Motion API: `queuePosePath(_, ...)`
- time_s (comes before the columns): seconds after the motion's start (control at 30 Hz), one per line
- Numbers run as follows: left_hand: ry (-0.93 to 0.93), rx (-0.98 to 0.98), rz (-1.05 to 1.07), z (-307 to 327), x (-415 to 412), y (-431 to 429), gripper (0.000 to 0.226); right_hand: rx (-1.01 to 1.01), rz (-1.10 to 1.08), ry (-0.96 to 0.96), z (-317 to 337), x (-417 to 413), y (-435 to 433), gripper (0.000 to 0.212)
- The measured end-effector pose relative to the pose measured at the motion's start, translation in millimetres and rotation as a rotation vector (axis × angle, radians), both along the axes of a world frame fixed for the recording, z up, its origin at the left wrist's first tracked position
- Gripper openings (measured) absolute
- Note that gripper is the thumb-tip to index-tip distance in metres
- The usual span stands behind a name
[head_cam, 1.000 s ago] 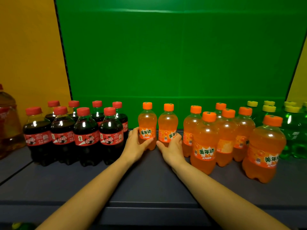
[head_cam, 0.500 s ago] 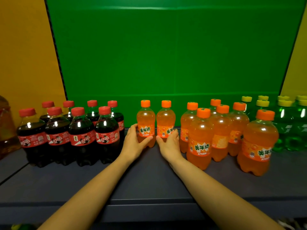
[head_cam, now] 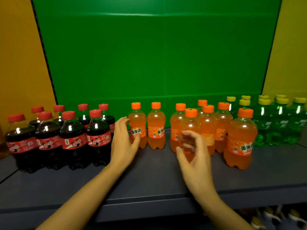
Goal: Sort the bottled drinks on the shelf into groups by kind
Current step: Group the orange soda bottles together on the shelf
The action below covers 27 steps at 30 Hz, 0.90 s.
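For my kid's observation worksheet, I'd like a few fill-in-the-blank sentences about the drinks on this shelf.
1. The cola bottles on the left have ___ caps.
2. The green bottles on the right have ___ caps.
3. The middle bottles hold a drink coloured ___.

Missing words: red; yellow; orange.

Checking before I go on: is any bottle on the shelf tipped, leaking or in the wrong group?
No spill, and every bottle in view stands upright. The cola bottles, orange cluster and green bottles are unmixed. One oddity: two orange bottles stand apart from that cluster, across a gap.
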<state>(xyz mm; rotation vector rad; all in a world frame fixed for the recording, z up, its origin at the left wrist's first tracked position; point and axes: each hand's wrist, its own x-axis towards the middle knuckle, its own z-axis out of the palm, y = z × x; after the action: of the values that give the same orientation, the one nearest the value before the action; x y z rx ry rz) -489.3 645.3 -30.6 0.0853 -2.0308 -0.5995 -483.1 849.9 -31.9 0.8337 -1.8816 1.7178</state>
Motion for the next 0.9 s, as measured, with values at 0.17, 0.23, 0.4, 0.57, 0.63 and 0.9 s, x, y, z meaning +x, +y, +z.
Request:
queuePosePath(0.17, 0.162, -0.076, -0.133, 12, 5, 23, 0.037, 0.016, -0.276, -0.019, -6, -27, 20, 0.065)
queuePosePath(0.23, 0.104, -0.087, -0.221, 9, 4, 36, 0.035, 0.151, -0.247, -0.118, -8, -33, 20, 0.078)
queuePosePath(0.4, -0.11, -0.043, -0.314, -1, -7, 70, 0.05, 0.292, -0.254, -0.202, -12, -37, 19, 0.079)
queuePosePath(0.57, -0.323, 0.142, -0.398, -11, -33, 93, 0.067, 0.075, -0.221, -0.246, -18, -37, 25, 0.08)
queuePosePath(0.63, -0.344, 0.185, -0.373, -12, -44, 98, 0.072, 0.013, -0.227, -0.238, -17, -38, 26, 0.081)
queuePosePath(0.9, -0.318, 0.343, -0.296, -6, -68, 110, 0.067, 0.002, -0.244, -0.211, -16, -39, 27, 0.082)
